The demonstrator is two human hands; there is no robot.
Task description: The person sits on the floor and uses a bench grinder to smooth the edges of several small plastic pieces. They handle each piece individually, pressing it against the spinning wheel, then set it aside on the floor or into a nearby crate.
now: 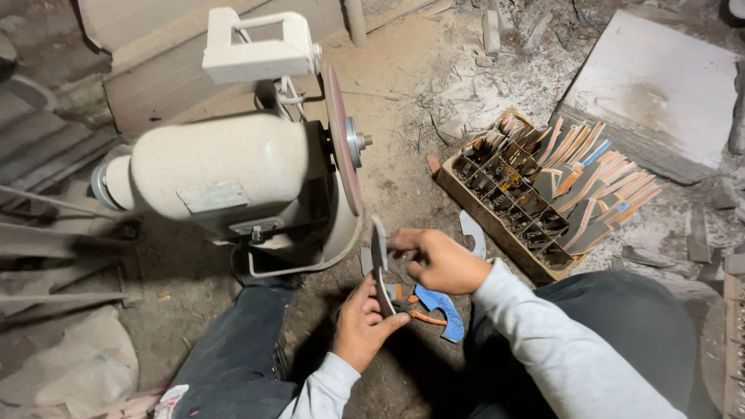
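Both hands hold one curved, flat metal blade piece [379, 262] edge-up just below the grinding wheel [341, 140] of a white bench grinder [225, 167]. My left hand [363, 324] grips its lower end. My right hand [439, 260] pinches its upper part from the right. The blade does not touch the wheel. On the ground beneath my hands lie more pieces, one blue [441, 309] and one orange [425, 317], and a pale curved one [472, 233] lies beyond my right hand.
A wooden crate [466, 194] to the right holds several stacked orange, blue and grey blade pieces. A grey slab [656, 85] lies behind it. My legs in dark trousers flank the dusty ground. Metal bars [46, 256] and debris lie at the left.
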